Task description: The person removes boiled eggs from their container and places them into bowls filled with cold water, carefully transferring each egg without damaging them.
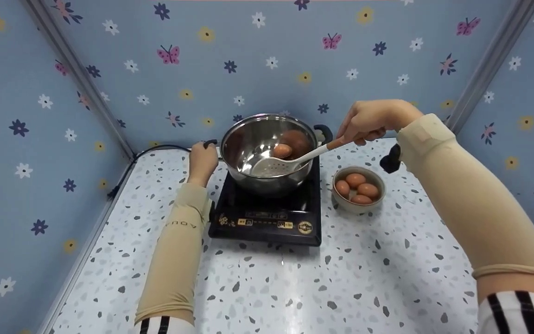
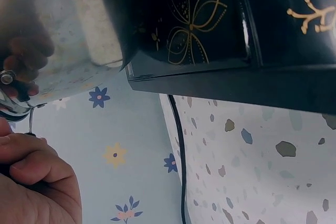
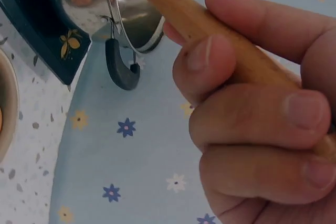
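Note:
A steel pot (image 1: 244,169) stands on a black induction cooker (image 1: 267,232). My left hand (image 1: 203,160) grips the pot's left black handle (image 1: 210,142); the left wrist view shows its fingers (image 2: 44,166) curled there. From the right, my right hand (image 1: 371,121) holds a white slotted spoon (image 1: 271,168) by its wooden handle (image 3: 210,24). The spoon's perforated head is inside the pot, near the front rim. Just behind the head is a brown egg (image 1: 282,150); whether they touch I cannot tell. A brownish reflection shows on the pot's inner wall.
Right of the cooker, a round bowl (image 1: 339,204) holds several brown eggs (image 1: 368,190). The pot's right handle (image 1: 324,133) sticks out below my right hand. A black cable (image 1: 155,147) runs along the back left. Flower-patterned walls (image 1: 257,55) surround the speckled tabletop (image 1: 267,287).

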A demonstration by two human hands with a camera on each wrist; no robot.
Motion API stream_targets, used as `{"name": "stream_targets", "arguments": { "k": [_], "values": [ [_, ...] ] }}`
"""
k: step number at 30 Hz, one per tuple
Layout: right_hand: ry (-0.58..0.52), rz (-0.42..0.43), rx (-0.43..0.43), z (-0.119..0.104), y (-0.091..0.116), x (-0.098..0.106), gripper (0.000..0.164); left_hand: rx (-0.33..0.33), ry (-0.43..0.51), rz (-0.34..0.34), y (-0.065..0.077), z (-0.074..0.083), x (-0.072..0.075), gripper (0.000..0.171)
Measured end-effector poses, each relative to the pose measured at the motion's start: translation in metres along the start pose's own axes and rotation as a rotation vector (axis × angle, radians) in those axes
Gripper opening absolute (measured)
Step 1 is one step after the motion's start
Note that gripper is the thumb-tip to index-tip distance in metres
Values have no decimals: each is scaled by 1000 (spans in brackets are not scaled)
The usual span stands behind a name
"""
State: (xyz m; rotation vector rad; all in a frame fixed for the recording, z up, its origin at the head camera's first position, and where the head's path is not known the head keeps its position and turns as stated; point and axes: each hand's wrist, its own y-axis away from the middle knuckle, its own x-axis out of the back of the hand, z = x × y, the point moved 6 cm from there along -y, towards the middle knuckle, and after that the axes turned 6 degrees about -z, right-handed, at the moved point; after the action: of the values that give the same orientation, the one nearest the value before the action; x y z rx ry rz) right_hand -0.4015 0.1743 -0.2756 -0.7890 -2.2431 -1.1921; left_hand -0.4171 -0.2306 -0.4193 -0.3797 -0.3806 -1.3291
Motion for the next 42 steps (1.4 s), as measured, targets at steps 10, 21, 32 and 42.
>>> {"name": "stream_targets", "arguments": {
  "k": [10,21,32,42],
  "values": [
    [-204,-60,28,21,-16,-16,27,-8,-10,-8,-2,6,-1,35],
    [-384,-98,63,38,-25,-30,21,-23,-23,16,-3,6,-1,36],
    [-543,11,102,48,-26,-45,19,-1,-15,3,1,2,-1,30],
    [-611,103,120,45,-23,-63,20,-20,-14,11,1,-1,0,28]
  ]
}}
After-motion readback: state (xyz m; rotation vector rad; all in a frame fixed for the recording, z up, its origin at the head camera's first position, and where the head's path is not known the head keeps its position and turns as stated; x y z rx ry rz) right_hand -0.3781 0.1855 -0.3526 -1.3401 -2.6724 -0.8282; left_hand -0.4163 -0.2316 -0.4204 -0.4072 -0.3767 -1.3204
